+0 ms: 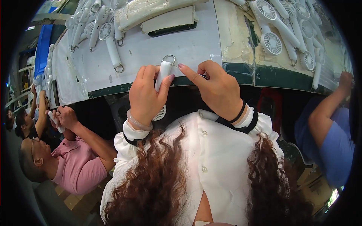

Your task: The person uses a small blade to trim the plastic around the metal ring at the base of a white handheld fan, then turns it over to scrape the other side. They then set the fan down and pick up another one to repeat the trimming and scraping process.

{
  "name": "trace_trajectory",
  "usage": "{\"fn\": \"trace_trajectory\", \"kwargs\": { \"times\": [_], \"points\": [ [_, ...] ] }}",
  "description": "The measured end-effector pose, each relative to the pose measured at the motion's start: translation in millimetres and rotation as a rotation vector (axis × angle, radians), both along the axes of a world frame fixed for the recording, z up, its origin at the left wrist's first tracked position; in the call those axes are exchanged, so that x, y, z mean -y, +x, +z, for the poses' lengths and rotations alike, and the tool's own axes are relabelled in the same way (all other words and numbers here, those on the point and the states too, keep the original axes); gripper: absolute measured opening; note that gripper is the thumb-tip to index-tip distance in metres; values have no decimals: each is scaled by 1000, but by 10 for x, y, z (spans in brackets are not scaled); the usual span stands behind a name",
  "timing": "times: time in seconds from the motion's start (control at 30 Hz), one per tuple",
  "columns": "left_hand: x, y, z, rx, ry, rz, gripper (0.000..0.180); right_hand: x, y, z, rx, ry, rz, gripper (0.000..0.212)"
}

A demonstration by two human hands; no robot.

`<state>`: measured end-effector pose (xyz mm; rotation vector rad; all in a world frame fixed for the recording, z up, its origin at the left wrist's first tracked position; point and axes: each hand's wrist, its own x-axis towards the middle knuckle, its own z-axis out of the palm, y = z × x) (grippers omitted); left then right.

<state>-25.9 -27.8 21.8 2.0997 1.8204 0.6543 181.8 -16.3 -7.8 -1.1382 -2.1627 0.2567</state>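
My left hand (148, 89) is closed around the handle of a small white handheld fan (164, 71) at the near edge of the table. The fan's round grille (160, 113) hangs below that hand, and the handle end points away from me. A silver metal ring (169, 58) stands at the handle's tip. My right hand (220, 88) has its index fingertip beside the ring, at a thin metal piece (174, 65). Its other fingers are curled, and a bit of something dark shows among them. What they hold is mostly hidden.
Several white fans lie in piles at the back left (106, 32) and right (271, 43). A wrapped white roll (151, 13) and a dark-edged pad (172, 30) lie at the back. A person in pink (81, 165) works on my left, another in blue (335, 143) on my right.
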Motion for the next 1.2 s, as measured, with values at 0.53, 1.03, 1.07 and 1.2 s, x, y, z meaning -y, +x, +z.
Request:
{"fn": "trace_trajectory", "kwargs": {
  "times": [0.53, 1.03, 1.07, 1.2],
  "points": [
    [-10, 17, 0, -27, 14, -24, 27, 1, 7, 14, 52, -15, 51, 59],
    [0, 25, 7, -39, -1, -11, 29, 16, 27, 2, 30, 25, 43, 59],
    [2, 25, 11, -38, -3, -11, 29, 18, 22, -2, 33, 33, 43, 59],
    [0, 32, 10, -31, -2, -3, 26, 8, 23, -18, 43, 40, 51, 59]
  ]
}}
